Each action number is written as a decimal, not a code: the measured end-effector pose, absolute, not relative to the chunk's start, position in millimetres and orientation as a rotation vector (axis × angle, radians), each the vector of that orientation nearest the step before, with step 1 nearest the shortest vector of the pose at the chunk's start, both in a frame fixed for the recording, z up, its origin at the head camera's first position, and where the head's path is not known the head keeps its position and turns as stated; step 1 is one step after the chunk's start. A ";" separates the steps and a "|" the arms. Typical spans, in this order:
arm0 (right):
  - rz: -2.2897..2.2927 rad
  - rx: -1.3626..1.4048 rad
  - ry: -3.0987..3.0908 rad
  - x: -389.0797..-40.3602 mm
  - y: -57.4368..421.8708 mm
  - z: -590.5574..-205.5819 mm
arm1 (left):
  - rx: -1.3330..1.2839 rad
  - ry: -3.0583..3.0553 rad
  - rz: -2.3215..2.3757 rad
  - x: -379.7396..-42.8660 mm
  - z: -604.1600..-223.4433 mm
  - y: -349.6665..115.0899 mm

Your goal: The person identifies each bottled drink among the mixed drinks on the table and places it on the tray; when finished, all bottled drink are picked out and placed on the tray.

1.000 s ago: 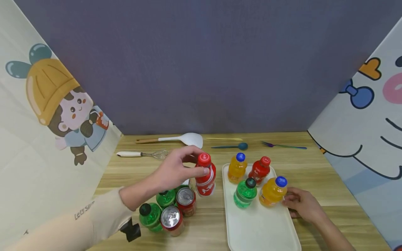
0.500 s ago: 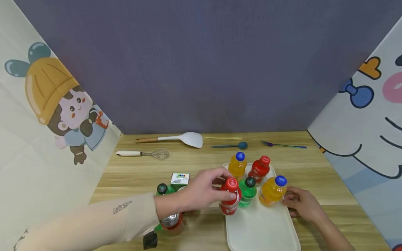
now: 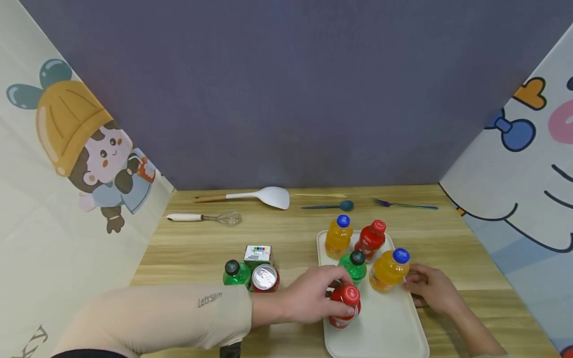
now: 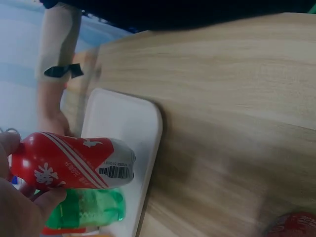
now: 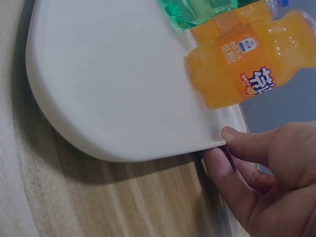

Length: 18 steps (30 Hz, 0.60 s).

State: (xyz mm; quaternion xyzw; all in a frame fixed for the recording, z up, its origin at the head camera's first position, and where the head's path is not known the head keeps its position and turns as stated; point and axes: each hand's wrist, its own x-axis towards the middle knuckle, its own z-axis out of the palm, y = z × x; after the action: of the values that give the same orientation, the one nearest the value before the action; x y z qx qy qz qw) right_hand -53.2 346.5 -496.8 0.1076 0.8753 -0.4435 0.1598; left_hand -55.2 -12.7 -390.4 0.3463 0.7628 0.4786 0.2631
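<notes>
My left hand [image 3: 309, 296] grips a red soda bottle [image 3: 342, 318] with a red cap by its neck, above the left side of a white tray [image 3: 380, 335]. The left wrist view shows white stripes and a barcode on this bottle [image 4: 74, 160], its base close over the tray. Thumb and fingers of my right hand [image 5: 276, 173] pinch the tray's right rim. Standing on the tray are a green bottle [image 3: 353, 268] beside the held one, an orange soda bottle [image 3: 388, 273] near my right hand, another orange bottle [image 3: 338, 241] and a second red bottle [image 3: 370, 241] behind.
Left of the tray stand a green bottle [image 3: 236, 276], a soda can [image 3: 265, 279] and a small carton [image 3: 258, 254]; my left sleeve hides others. Along the back lie a spatula [image 3: 273, 197], whisk [image 3: 228, 218], spoon [image 3: 346, 205] and fork [image 3: 403, 204], before a grey wall [image 3: 304, 99].
The red bottle has moved in my left hand from beside the tray, rightward and toward me, to over the tray. My right hand stays at the tray's rim.
</notes>
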 end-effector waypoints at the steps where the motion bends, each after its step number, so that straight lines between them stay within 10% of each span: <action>1: -1.266 0.311 2.502 -53.5 346.6 -497.0 | 0.941 2.073 1.276 -54.2 -391.8 -10.9; 18: -1.261 0.345 2.488 -53.9 345.3 -495.3 | 0.963 2.155 1.178 -50.5 -412.4 4.6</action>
State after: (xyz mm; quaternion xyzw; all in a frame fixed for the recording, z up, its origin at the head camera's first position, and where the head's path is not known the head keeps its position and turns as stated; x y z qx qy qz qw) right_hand -53.9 345.3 -495.3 0.1210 0.8732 -0.4425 0.1646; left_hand -50.5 4.6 -412.4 0.3535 0.7912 0.4324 0.2492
